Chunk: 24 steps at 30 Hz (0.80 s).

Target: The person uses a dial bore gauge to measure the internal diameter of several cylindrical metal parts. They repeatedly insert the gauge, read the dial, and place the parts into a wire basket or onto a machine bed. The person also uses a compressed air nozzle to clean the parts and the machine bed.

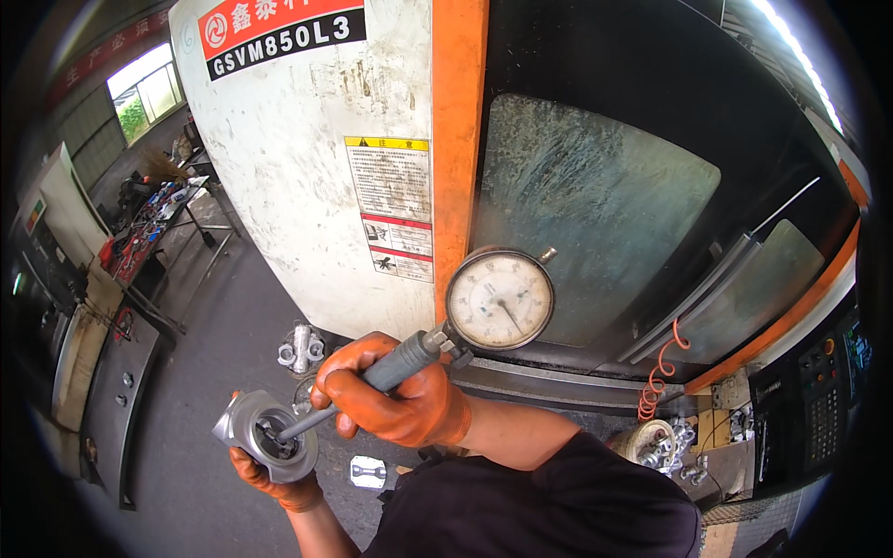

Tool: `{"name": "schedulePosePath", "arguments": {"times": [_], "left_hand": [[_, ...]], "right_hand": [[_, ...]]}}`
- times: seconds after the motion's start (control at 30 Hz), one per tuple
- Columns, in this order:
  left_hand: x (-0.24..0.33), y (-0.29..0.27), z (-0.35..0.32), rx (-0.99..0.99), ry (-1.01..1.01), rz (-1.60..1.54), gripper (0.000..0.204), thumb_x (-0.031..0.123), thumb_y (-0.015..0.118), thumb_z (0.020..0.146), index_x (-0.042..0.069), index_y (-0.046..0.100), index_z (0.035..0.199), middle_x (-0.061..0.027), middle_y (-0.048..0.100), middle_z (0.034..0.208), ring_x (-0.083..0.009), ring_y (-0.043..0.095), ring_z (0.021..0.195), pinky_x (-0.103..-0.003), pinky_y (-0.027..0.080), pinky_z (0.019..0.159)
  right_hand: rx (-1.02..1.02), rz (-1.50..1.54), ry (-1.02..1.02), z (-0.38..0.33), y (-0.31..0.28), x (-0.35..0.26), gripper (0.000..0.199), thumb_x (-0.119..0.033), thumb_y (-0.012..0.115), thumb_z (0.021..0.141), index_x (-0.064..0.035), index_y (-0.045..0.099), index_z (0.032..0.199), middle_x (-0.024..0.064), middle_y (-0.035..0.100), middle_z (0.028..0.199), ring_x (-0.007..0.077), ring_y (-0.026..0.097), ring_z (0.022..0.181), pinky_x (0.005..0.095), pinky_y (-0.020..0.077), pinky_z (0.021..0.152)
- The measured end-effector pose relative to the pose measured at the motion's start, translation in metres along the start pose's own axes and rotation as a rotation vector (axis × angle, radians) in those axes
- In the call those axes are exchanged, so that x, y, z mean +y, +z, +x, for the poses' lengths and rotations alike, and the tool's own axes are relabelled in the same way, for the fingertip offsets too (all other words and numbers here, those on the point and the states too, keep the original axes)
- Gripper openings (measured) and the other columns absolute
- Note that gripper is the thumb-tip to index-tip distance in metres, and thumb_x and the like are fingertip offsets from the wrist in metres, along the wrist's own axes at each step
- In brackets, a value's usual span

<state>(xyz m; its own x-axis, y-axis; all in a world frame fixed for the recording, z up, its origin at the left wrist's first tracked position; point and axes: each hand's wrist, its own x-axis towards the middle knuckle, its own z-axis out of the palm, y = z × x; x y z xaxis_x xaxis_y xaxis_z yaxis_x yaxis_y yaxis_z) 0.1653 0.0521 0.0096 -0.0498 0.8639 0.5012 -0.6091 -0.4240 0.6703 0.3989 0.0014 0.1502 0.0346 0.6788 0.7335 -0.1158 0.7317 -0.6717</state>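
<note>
Metal part (242, 423), gauge (406, 360) indistinct inside; left hand (290, 491) half-hidden

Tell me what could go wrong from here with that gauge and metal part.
The metal part could slip, since only the left hand seems to support it above the floor. The dial gauge has its rod inside the part, so a jolt from the right hand might scratch it.

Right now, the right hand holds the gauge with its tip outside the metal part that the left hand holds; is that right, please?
Not quite: the head view shows the gauge with its tip inside the metal part; the rest is right.
</note>
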Motion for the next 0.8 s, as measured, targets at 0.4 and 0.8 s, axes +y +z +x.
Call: {"name": "schedulePosePath", "arguments": {"times": [0.4,0.8], "left_hand": [[-0.007,-0.009,-0.004,0.024,0.028,0.0,0.039,0.032,0.047,0.106,0.021,0.045,0.143,-0.0065,0.046,0.145,-0.0225,0.052,0.128,-0.042,0.047,0.107],[0.02,0.043,0.003,0.076,-0.4,-0.404,0.074,0.048,0.063,0.091,-0.005,0.048,0.139,-0.0196,0.063,0.128,-0.0279,0.068,0.109,-0.042,0.055,0.099]], "right_hand": [[0.01,-0.023,0.013,-0.001,-0.001,-0.007,0.009,0.004,0.06,0.093,0.0061,0.058,0.102,0.0154,0.069,0.094,0.0122,0.068,0.075,0.0284,0.058,0.066],[0.062,-0.058,0.088,0.005,-0.014,-0.006,0.013,-0.004,0.061,0.094,0.007,0.056,0.099,0.0155,0.068,0.081,0.0171,0.067,0.064,0.0255,0.055,0.052]]}}
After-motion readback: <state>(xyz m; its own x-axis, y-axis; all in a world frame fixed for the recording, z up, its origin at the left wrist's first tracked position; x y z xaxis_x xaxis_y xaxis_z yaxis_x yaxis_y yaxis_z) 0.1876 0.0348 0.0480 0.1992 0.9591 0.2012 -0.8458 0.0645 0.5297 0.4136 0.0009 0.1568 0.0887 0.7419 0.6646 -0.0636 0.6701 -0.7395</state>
